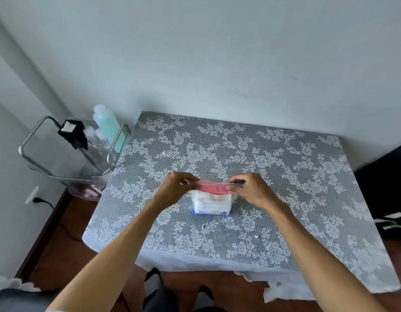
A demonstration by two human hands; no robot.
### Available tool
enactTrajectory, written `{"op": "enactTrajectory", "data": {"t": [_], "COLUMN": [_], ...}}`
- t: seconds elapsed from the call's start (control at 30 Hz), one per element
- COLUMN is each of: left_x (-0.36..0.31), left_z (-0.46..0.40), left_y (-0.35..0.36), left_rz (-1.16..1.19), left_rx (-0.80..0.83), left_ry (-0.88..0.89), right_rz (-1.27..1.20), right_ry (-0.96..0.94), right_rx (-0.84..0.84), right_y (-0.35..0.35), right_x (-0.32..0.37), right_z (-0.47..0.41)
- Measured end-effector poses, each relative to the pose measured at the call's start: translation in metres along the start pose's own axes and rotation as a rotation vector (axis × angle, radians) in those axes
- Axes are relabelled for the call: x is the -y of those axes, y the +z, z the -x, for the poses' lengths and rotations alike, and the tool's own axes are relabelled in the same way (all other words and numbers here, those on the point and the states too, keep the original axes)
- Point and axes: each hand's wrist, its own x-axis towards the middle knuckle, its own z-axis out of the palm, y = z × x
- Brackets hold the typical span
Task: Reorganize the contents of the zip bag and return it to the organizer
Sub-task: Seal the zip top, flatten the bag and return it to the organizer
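Note:
A clear zip bag (212,200) stands upright in the middle of the lace-covered table (285,176). It holds a stack of white pads with a pink item on top. My left hand (174,189) pinches the left end of the bag's top zip strip. My right hand (249,188) pinches the right end of the same strip. The strip is stretched level between both hands. The organizer (66,154), a clear tiered cart with metal rails, stands on the floor at the table's left.
On the organizer sit a tall mint-green bottle (107,124) and a black box (72,134). Small pink items lie in its lower tray (87,192). A wall socket with a plug (36,198) is at lower left. Dark objects (388,199) stand to the table's right.

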Motion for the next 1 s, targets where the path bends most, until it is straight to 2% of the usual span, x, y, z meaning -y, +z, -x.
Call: {"op": "enactTrajectory", "data": {"t": [0.13,0.3,0.4,0.67,1.0], "left_x": [0.001,-0.011,-0.021,-0.028,-0.028], "left_z": [-0.001,-0.006,-0.013,-0.024,-0.025], "left_y": [-0.002,0.005,0.011,0.018,0.023], "left_rz": [-0.049,-0.356,-0.428,-0.385,-0.506], "left_rx": [-0.004,-0.080,-0.099,-0.073,-0.104], "left_ry": [0.016,0.211,0.261,0.255,0.327], "right_rz": [0.003,0.010,-0.017,0.017,0.054], "right_ry": [-0.021,-0.091,-0.093,-0.125,-0.158], "right_rx": [0.001,-0.032,-0.036,-0.146,-0.246], "right_y": [0.001,0.009,0.012,0.014,0.020], "right_x": [0.000,0.008,0.010,0.013,0.017], "right_z": [-0.004,-0.013,-0.013,-0.022,-0.022]}}
